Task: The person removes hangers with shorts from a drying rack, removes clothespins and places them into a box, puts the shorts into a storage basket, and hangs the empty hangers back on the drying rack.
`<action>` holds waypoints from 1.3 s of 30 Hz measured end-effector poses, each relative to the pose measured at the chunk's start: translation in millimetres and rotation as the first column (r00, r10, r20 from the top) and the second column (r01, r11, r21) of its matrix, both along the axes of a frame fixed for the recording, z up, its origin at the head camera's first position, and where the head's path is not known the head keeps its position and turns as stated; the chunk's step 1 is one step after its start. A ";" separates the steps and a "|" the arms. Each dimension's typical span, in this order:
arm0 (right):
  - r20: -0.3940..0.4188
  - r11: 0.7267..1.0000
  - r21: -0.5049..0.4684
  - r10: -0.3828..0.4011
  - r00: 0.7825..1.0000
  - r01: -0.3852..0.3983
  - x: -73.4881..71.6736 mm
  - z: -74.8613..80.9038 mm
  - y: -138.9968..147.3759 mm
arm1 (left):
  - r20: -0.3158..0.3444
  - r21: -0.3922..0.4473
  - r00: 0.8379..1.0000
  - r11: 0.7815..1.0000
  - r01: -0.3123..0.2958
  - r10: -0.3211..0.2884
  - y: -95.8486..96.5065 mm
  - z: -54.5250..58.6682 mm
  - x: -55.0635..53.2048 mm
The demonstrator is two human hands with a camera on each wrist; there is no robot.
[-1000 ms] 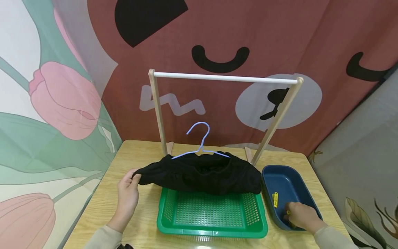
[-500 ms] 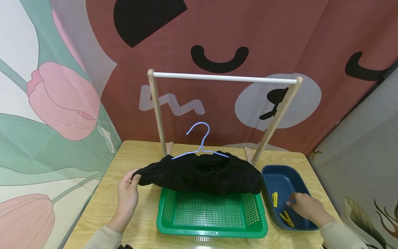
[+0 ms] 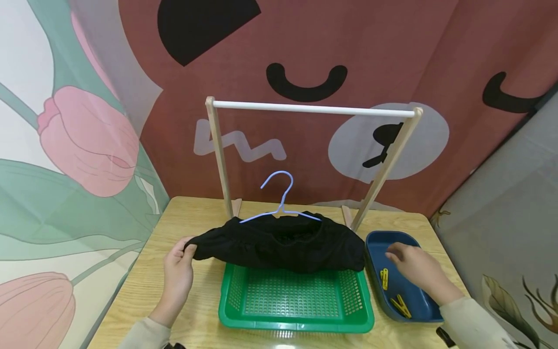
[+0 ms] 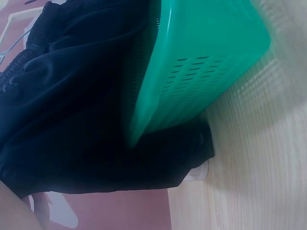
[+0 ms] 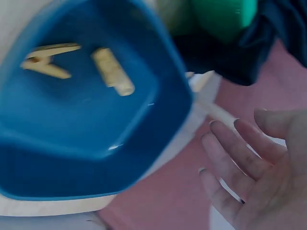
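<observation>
There was the black garment (image 3: 283, 249), stretched crosswise over the back of the green perforated basket (image 3: 296, 326), front half of the basket in plain sight! Out at the garment's left end, the left hand (image 3: 179, 266) had it pinched, thumb in front, fingers clamped on the cloth. Up out of the garment's opening came the pale blue hanger (image 3: 281, 207), both arms running down into the black fabric, hook upright and curling over to the left.

Across to the right, the right hand (image 3: 414, 264) hovered over the blue tub (image 3: 416, 295), and the right wrist view had the picture: palm bare, fingers slightly bent and spread apart! Below it in the tub lay two yellow clothespins, one (image 3: 384, 279) near the left wall, the other (image 3: 401, 306) closer to the front, its legs splayed in a V. The garment's right end came right up beside the tub's rim; touching or not, you couldn't tell.

Behind it all stood the wooden rack (image 3: 222, 160), its white rail (image 3: 314, 109) well above the hook, on the wood-grain table (image 3: 200, 305).
</observation>
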State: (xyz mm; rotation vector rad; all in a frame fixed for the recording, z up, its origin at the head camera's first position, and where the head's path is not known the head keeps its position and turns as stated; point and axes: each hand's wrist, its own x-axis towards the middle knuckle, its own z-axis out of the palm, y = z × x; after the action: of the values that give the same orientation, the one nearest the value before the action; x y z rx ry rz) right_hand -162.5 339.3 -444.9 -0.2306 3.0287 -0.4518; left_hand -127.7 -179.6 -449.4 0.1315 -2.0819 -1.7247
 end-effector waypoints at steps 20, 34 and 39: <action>-0.166 0.986 -0.149 0.053 0.985 -0.078 -17.0 53.0 -74.5 | 0.056 -0.013 0.998 1.000 -0.007 0.008 -2.3 1.5 0.8; -0.216 0.942 -0.233 0.191 0.958 -0.240 -29.3 58.6 -95.0 | 0.030 -0.007 1.000 1.000 0.000 0.001 -0.5 3.4 -1.9; -0.203 0.927 -0.260 0.222 0.954 -0.271 -32.4 56.7 -102.6 | 0.019 -0.005 1.000 1.000 -0.002 0.002 0.0 4.2 -1.6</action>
State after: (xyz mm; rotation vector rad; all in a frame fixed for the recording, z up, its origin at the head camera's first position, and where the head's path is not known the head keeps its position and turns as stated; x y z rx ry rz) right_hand -194.9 236.6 -388.1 -0.6945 3.0219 -0.8870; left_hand -129.3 -179.6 -445.2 0.1493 -2.0986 -1.7238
